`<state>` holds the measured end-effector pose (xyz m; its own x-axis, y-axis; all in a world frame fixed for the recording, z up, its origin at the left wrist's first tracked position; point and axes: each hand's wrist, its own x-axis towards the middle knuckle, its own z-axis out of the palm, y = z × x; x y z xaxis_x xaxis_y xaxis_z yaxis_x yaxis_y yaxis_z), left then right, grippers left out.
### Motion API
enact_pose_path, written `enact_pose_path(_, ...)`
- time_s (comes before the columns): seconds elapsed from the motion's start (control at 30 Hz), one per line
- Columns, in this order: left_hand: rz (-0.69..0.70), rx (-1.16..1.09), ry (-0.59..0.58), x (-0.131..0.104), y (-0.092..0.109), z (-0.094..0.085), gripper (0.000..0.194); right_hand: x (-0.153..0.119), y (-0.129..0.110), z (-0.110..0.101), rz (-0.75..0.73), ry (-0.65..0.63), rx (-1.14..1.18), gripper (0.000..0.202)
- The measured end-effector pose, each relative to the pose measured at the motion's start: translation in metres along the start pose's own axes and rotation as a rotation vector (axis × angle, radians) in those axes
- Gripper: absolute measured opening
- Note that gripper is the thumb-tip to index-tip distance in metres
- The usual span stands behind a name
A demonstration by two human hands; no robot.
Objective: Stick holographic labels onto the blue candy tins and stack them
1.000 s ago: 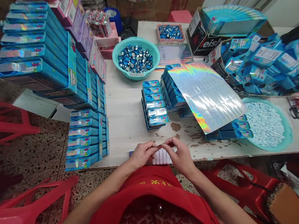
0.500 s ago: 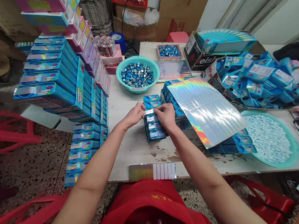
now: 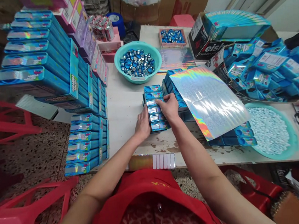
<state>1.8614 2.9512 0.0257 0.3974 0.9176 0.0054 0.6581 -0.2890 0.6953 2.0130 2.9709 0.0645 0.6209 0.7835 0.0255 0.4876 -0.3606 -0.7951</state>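
A row of small blue printed boxes (image 3: 159, 126) stands on the table before me, silver stickers on the tops of the nearer ones. My left hand (image 3: 142, 122) lies along the row's left side, fingers bent against it. My right hand (image 3: 169, 106) is closed about the upper right side, its thumb on the silver sticker (image 3: 152, 102) of the third box from the far end. The two farthest boxes show dark round spots and no silver sticker. Just right, a large shiny silver sheet (image 3: 209, 102) lies over more blue boxes (image 3: 246, 141).
A turquoise basin (image 3: 140, 79) of blue and silver caps stands beyond the row. Another basin (image 3: 293, 146) holds pale pieces at right. Blue packs (image 3: 267, 62) pile behind it; stacked boxes (image 3: 83, 94) rise at left. A sticker strip (image 3: 140, 163) lies at the table's front edge.
My left hand has moved from the sticker down to the row's left side. The silver sticker held between both hands now lies on the third box under my right thumb.
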Motion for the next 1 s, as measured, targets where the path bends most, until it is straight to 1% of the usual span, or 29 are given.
enact_pose_path(0.07,-0.041,0.139,-0.105,-0.011,-0.002,-0.002,0.065,0.001,0.0,-0.004,-0.014,-0.012,0.034,0.026)
enact_pose_path(0.13,-0.108,0.243,-0.159,-0.026,-0.013,-0.005,0.054,-0.008,0.001,-0.012,-0.033,0.002,0.133,0.022)
enact_pose_path(0.17,-0.125,0.266,-0.208,-0.037,-0.021,-0.005,0.047,-0.019,0.003,-0.018,-0.052,0.032,0.179,0.022)
enact_pose_path(0.2,-0.13,0.272,-0.283,-0.05,-0.029,-0.004,0.042,-0.035,0.007,-0.024,-0.078,0.066,0.21,0.023)
enact_pose_path(0.27,-0.092,0.244,-0.506,-0.079,-0.044,0.003,0.038,-0.078,0.019,-0.035,-0.169,0.13,0.201,0.022)
enact_pose_path(0.3,-0.06,0.219,-0.611,-0.093,-0.049,0.009,0.035,-0.102,0.027,-0.039,-0.228,0.107,0.172,0.018)
enact_pose_path(0.33,-0.039,0.196,-0.687,-0.105,-0.052,0.015,0.03,-0.126,0.037,-0.041,-0.3,0.09,0.122,0.015)
enact_pose_path(0.37,-0.036,0.179,-0.728,-0.115,-0.054,0.021,0.025,-0.149,0.048,-0.042,-0.382,0.086,0.062,0.013)
enact_pose_path(0.43,-0.074,0.17,-0.74,-0.126,-0.054,0.031,0.024,-0.186,0.073,-0.037,-0.501,0.078,-0.059,0.016)
enact_pose_path(0.5,-0.095,0.184,-0.725,-0.127,-0.052,0.037,0.027,-0.207,0.096,-0.028,-0.568,-0.019,-0.146,0.022)
enact_pose_path(0.57,-0.074,0.206,-0.72,-0.124,-0.051,0.038,0.028,-0.217,0.116,-0.016,-0.599,-0.2,-0.233,0.027)
enact_pose_path(0.63,-0.057,0.231,-0.723,-0.121,-0.049,0.038,0.028,-0.22,0.132,-0.006,-0.623,-0.378,-0.348,0.03)
enact_pose_path(0.7,-0.074,0.248,-0.735,-0.119,-0.049,0.039,0.027,-0.222,0.143,-0.001,-0.651,-0.489,-0.454,0.034)
enact_pose_path(0.73,-0.088,0.252,-0.739,-0.119,-0.049,0.039,0.027,-0.224,0.147,0.0,-0.666,-0.523,-0.489,0.036)
enact_pose_path(0.8,-0.115,0.255,-0.743,-0.118,-0.05,0.041,0.026,-0.229,0.153,-0.001,-0.695,-0.558,-0.53,0.04)
enact_pose_path(0.87,-0.128,0.25,-0.742,-0.117,-0.051,0.043,0.025,-0.233,0.157,-0.004,-0.72,-0.563,-0.545,0.041)
enact_pose_path(0.93,-0.142,0.241,-0.738,-0.115,-0.052,0.045,0.026,-0.236,0.159,-0.007,-0.729,-0.549,-0.551,0.039)
enact_pose_path(1.0,-0.153,0.231,-0.733,-0.114,-0.053,0.047,0.027,-0.235,0.158,-0.009,-0.718,-0.513,-0.55,0.031)
